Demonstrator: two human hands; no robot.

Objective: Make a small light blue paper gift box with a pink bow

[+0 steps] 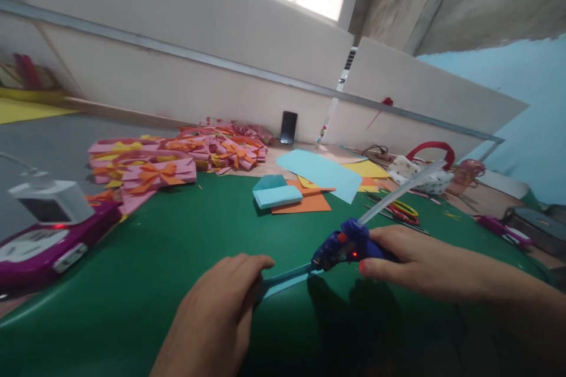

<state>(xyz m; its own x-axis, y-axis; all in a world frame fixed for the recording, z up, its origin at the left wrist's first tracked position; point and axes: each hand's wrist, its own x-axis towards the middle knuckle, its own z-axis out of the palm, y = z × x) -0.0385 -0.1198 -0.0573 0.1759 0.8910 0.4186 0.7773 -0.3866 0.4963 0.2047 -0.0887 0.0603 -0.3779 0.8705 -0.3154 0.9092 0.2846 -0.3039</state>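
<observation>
My right hand (398, 256) is wrapped round a blue glue gun (340, 244), its small red light lit and a clear glue stick (400, 191) jutting from its back. The gun's nozzle points down at the far end of a narrow light-blue folded paper strip (287, 281) on the green mat. At the strip's near end, my left hand (225, 300) grips it, with the fingertips partly hidden. Beyond the hands, a folded light-blue paper piece (277, 195) rests partly on an orange paper sheet (305, 202).
Pink paper pieces with orange and yellow bows (154, 171) are heaped at the back left. A purple power strip (57, 247) with a white charger (50, 200) stands at left. Scissors (402, 210) lie at right. A phone (289, 127) leans on the wall behind a light-blue sheet (322, 171).
</observation>
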